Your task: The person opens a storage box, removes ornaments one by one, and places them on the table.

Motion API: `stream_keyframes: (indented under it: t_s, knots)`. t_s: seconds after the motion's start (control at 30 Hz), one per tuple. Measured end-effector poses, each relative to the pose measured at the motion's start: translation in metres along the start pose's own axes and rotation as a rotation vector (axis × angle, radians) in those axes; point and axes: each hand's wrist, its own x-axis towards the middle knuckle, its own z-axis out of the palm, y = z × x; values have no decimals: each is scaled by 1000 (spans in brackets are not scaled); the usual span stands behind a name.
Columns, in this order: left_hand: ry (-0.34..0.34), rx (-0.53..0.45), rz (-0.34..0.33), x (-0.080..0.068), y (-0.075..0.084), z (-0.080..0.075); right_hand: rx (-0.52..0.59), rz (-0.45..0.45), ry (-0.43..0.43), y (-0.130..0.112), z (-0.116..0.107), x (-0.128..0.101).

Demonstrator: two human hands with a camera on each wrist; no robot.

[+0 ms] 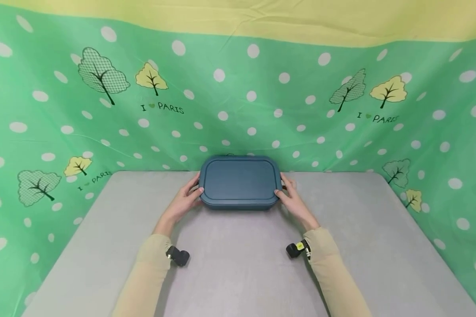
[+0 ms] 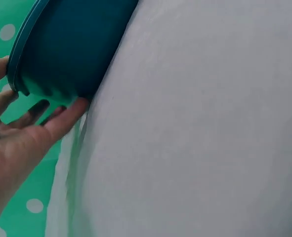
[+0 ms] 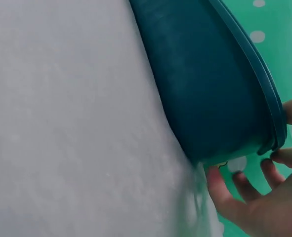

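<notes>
Lidded container (image 1: 239, 182): dark teal plastic, smooth, matt to slight sheen. Table (image 1: 230, 273) under it: grey covering, matt, fine-grained texture. Backdrop (image 1: 262, 97) behind the container: thin printed cloth, creased, soft sheen. Sleeves (image 1: 329, 268): beige knit fabric, matt.

Both hands (image 1: 238, 200) forward, fingers spread
</notes>
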Motion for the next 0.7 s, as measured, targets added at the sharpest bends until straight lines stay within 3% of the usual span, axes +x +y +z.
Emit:
stream_keyframes:
  t_s: [0.17, 0.27, 0.43, 0.53, 0.7]
  knots:
    - [87, 128, 57, -3, 9, 3, -59, -135, 114, -19, 4, -7]
    - [117, 177, 91, -7, 21, 8, -58, -177, 155, -13, 1, -5]
    - [121, 197, 149, -21, 40, 17, -1, -178, 146, 4, -6, -5]
    - [119, 182, 175, -26, 39, 17, 16, -194, 126, 7, -9, -10]
    - [98, 145, 179, -29, 24, 10, -9, -209, 93, 10, -13, -20]
